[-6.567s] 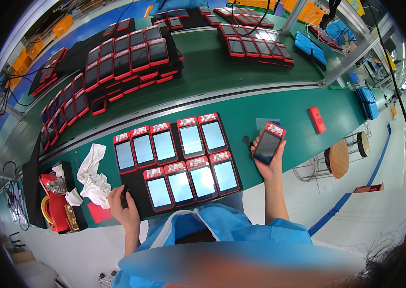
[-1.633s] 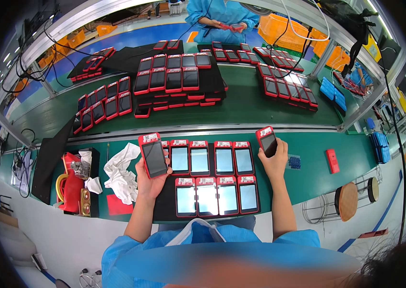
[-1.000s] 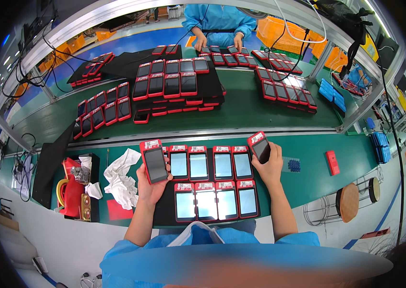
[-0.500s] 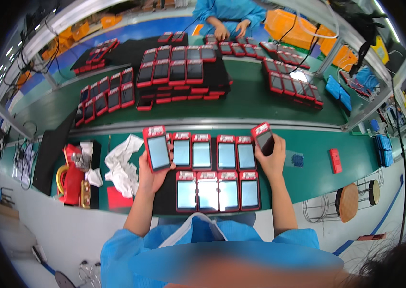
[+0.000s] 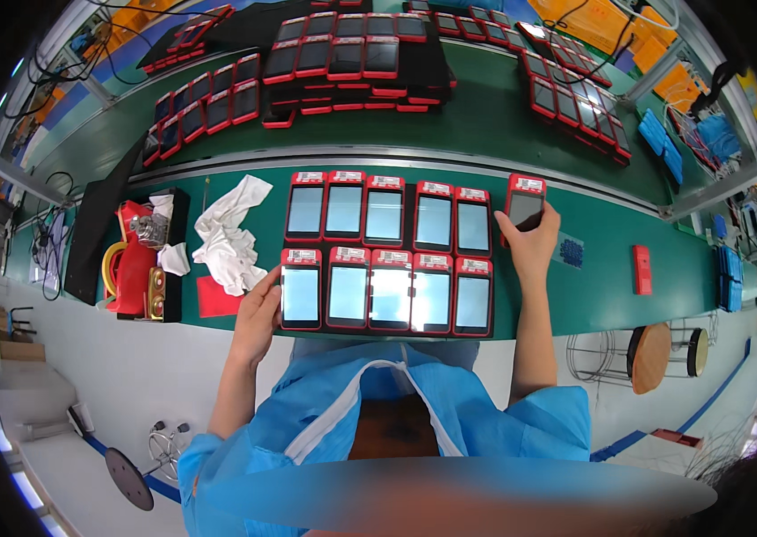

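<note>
My left hand (image 5: 258, 315) has its fingers curled at the left edge of a red-framed handheld terminal (image 5: 301, 292) with a lit pale screen, at the near-left end of two rows. My right hand (image 5: 532, 240) grips another red handheld terminal (image 5: 526, 204), its screen dark, thumb on the left side and fingers on the right. Between the hands, several lit terminals (image 5: 384, 210) lie face up on a black mat (image 5: 409, 204), labels at their far ends. My left fingertips are partly hidden at the device's edge.
Left of the rows lie a crumpled white cloth (image 5: 231, 234), a red sheet (image 5: 220, 297) and a box holding a red container (image 5: 133, 273). To the right are a small blue-dotted sheet (image 5: 572, 251) and a red device (image 5: 642, 270). Stacked terminals (image 5: 351, 89) stand beyond the metal rail (image 5: 378, 159).
My left hand has lowered its terminal from above the far row to the near row's left end. My right hand keeps its dark-screened terminal, now more upright. The view has tilted downward.
</note>
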{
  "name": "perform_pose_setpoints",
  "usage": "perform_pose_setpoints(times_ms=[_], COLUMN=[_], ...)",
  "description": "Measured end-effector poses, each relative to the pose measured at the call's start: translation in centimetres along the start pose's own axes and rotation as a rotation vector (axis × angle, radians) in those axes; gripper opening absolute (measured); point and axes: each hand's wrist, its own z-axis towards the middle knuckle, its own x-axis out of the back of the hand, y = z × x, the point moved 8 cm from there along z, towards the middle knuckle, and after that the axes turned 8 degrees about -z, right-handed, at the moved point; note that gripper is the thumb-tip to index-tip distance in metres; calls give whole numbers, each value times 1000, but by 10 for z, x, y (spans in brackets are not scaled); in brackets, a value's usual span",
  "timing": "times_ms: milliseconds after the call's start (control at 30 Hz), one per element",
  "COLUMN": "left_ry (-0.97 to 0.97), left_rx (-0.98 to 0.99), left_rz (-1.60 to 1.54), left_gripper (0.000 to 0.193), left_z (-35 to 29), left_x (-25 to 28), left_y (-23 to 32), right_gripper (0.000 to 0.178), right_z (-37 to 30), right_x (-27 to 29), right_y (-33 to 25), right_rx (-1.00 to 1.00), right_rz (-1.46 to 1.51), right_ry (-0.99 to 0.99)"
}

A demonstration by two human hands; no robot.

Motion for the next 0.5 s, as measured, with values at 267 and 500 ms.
perform_pose_setpoints(times_ms=[267, 500], left_ry=[69, 112], left_rx=[-442, -206], left_rz=[790, 634], left_gripper=[39, 46], left_z=[-4, 11], left_x=[-16, 3], left_y=[50, 34], right_gripper=[63, 47], right_z=[-34, -66], right_x=[20, 45], right_y=[32, 94], right_rx=[-368, -438], right_rz=[461, 397], right_ry=[-311, -390])
